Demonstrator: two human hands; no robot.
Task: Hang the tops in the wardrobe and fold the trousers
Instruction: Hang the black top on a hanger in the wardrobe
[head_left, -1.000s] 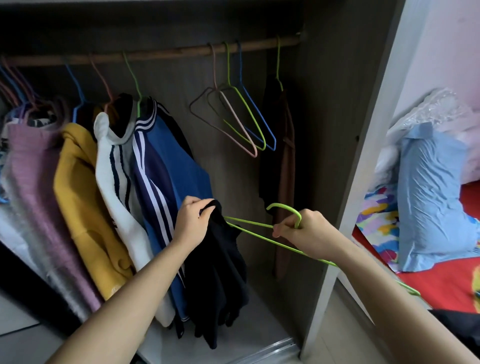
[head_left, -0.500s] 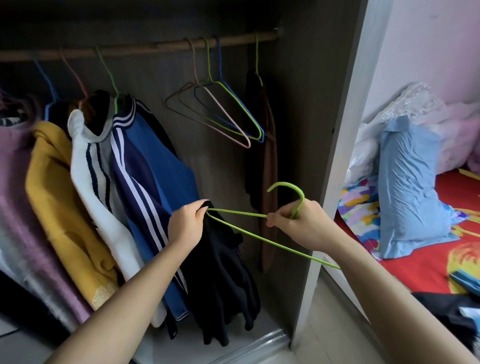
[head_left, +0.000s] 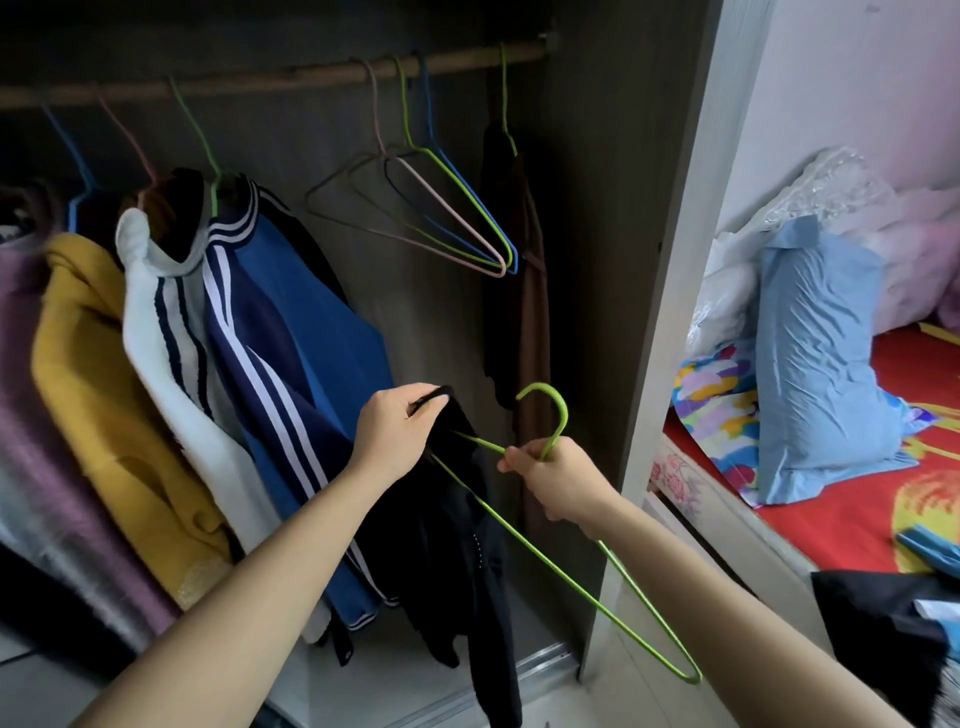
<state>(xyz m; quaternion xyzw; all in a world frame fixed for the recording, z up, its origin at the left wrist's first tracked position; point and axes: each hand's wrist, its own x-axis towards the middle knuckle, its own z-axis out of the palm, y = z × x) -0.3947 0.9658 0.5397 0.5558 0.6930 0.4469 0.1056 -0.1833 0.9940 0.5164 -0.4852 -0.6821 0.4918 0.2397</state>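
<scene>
We are finding no readable text, label, brand or number anywhere here. We are seeing only white stripes on the blue jacket (head_left: 311, 338) and printed shapes on the bedsheet (head_left: 841, 525).

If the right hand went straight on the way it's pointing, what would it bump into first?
Probably the black top, which the left hand pinches at its collar. The right hand, gripping the green hanger at its neck, points up and left toward it, though depth is hard to judge.
</scene>
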